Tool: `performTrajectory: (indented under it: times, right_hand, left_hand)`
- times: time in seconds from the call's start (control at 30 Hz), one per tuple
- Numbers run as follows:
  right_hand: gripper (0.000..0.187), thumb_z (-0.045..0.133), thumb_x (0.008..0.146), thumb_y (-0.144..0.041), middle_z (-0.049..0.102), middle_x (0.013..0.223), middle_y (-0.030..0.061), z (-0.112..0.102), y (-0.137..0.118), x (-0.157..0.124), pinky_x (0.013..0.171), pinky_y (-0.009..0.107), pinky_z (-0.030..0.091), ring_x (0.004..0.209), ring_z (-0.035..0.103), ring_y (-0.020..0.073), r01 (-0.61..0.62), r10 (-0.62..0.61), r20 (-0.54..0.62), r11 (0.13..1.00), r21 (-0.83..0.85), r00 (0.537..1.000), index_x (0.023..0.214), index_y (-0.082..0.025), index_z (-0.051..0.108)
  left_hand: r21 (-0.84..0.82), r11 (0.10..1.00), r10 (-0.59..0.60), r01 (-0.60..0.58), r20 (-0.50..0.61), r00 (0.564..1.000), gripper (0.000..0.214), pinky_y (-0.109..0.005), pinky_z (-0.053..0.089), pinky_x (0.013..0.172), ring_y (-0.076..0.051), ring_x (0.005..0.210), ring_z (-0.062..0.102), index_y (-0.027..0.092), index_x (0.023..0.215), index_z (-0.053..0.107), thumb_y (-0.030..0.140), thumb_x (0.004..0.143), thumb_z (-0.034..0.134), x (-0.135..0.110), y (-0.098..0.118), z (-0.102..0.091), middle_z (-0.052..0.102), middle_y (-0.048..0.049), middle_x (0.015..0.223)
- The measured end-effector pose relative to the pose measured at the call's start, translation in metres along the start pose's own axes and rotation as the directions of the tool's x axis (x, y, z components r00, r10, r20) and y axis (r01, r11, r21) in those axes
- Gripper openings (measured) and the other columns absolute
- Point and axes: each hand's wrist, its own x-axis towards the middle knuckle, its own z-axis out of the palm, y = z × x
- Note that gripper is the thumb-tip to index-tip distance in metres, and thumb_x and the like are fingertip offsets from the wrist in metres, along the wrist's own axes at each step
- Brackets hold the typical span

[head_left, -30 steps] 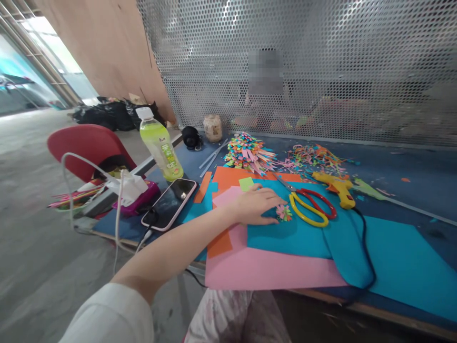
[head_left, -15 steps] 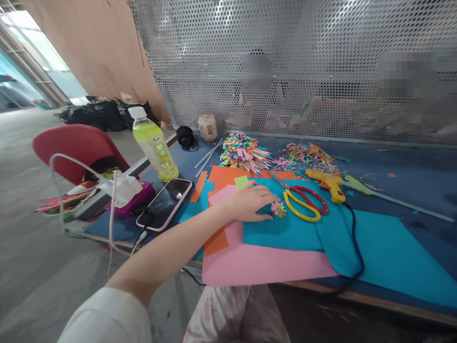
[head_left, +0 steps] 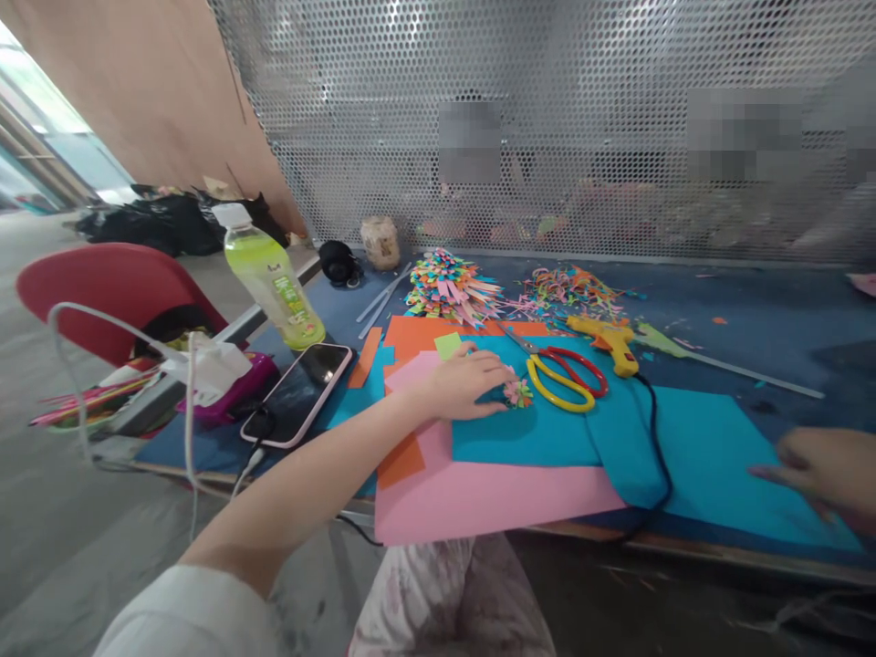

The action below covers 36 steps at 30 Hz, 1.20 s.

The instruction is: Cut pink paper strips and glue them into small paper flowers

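My left hand (head_left: 469, 383) rests over the coloured sheets, with thumb and fingertips around the left side of a small pink, green and orange paper flower (head_left: 520, 394). Under it lie a blue paper sheet (head_left: 526, 443) and a larger pink sheet (head_left: 493, 502). Just right of the flower are scissors (head_left: 562, 394) with one yellow and one red handle, lying with nobody's fingers in them. My right hand (head_left: 831, 470), smeared by motion, comes in at the right edge over another blue sheet (head_left: 712, 447); what its fingers do is unclear.
A yellow glue gun (head_left: 609, 342) with a black cord lies beyond the scissors. Behind stand a heap of fringed paper (head_left: 448, 287) and paper scraps (head_left: 575, 292). At left are a phone (head_left: 297, 397), a drink bottle (head_left: 270, 278) and a purple tissue box (head_left: 229, 388).
My right hand has come into view from the right edge. The whole view has shifted slightly; my left hand, the flower and the scissors keep their places relative to each other.
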Motion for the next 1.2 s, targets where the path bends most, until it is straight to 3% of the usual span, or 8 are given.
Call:
performTrajectory:
  times: [0.13,0.3,0.47,0.6,0.8,0.9,1.0,1.2]
  right_hand:
    - [0.064,0.05,0.075,-0.066,0.038,0.022,0.0062,0.014,-0.005,0.072,0.026,0.024,0.016,0.015,0.03,0.0094,0.061,0.029,0.625,0.991,-0.122,0.78,0.026,-0.024,0.047]
    - [0.053,0.048,0.078,-0.061,0.059,0.041,0.0075,-0.002,-0.05,0.128,0.04,0.028,0.036,0.035,0.054,0.0141,0.037,0.187,0.706,0.956,-0.289,0.683,0.044,-0.021,0.057]
    - [0.029,0.052,0.079,-0.048,0.071,0.078,0.0028,-0.02,-0.074,0.155,0.067,0.035,0.046,0.07,0.064,0.0212,0.053,0.109,0.573,0.965,-0.258,0.812,0.074,-0.024,0.068]
    - [0.038,0.056,0.076,-0.048,0.065,0.113,0.0027,-0.031,-0.08,0.16,0.086,0.04,0.044,0.103,0.059,0.0239,-0.03,-0.008,0.229,0.987,0.159,0.973,0.11,-0.031,0.062]
    - [0.044,0.019,0.091,-0.047,0.042,0.142,0.003,-0.048,-0.111,0.157,0.068,0.041,0.046,0.109,0.057,0.0227,-0.032,0.201,-0.1,0.567,0.823,0.975,0.131,-0.046,0.035]
    - [0.045,0.033,0.087,-0.042,0.061,0.12,0.0089,-0.027,-0.124,0.156,0.06,0.037,0.049,0.08,0.067,0.0205,-0.16,0.21,0.005,0.728,0.666,0.978,0.132,-0.033,0.039]
    - [0.049,0.05,0.082,-0.046,0.065,0.107,0.0101,0.011,-0.134,0.155,0.067,0.035,0.052,0.079,0.066,0.0217,-0.269,0.264,0.299,0.963,-0.026,0.917,0.124,-0.022,0.046]
    - [0.054,0.044,0.084,-0.05,0.057,0.111,0.0264,0.064,-0.149,0.155,0.08,0.048,0.045,0.103,0.056,0.0398,-0.353,0.404,0.101,0.876,-0.329,0.909,0.114,-0.004,0.047]
  left_hand:
    - [0.007,1.0,0.02,-0.02,0.004,1.0,0.036,-0.041,0.029,0.097,-0.025,0.116,0.051,0.017,0.113,0.056,0.036,0.083,0.053,0.0,-0.001,0.001,0.063,-0.01,0.114]
    - [0.025,0.998,0.052,-0.052,0.001,0.999,0.033,-0.04,0.03,0.097,-0.023,0.114,0.051,0.017,0.11,0.057,0.037,0.086,0.048,0.0,-0.002,0.002,0.063,-0.0085,0.114]
    - [0.052,0.998,0.046,-0.047,0.005,0.999,0.03,-0.038,0.03,0.098,-0.021,0.115,0.051,0.019,0.109,0.058,0.037,0.087,0.047,-0.001,-0.002,0.0,0.062,-0.0063,0.116]
    - [0.062,0.997,0.045,-0.046,0.018,0.999,0.031,-0.038,0.03,0.097,-0.021,0.116,0.051,0.02,0.11,0.057,0.037,0.086,0.048,-0.001,0.0,-0.003,0.062,-0.0064,0.115]
    - [0.057,0.998,0.004,-0.008,0.067,0.998,0.043,-0.04,0.027,0.101,-0.022,0.12,0.048,0.018,0.12,0.052,0.041,0.084,0.051,-0.001,0.0,-0.003,0.06,-0.0085,0.121]
    - [0.069,0.998,-0.015,0.009,0.092,0.996,0.043,-0.04,0.027,0.1,-0.023,0.119,0.049,0.016,0.122,0.05,0.039,0.086,0.05,0.001,-0.001,-0.003,0.06,-0.0098,0.122]
    - [0.077,0.997,-0.019,0.011,0.103,0.995,0.041,-0.039,0.029,0.099,-0.022,0.117,0.051,0.016,0.121,0.05,0.037,0.086,0.049,0.002,-0.003,-0.002,0.06,-0.0099,0.121]
    - [0.106,0.994,0.013,-0.018,0.048,0.999,0.042,-0.038,0.03,0.096,-0.021,0.116,0.051,0.02,0.127,0.046,0.036,0.088,0.048,0.001,-0.007,0.003,0.06,-0.0085,0.12]
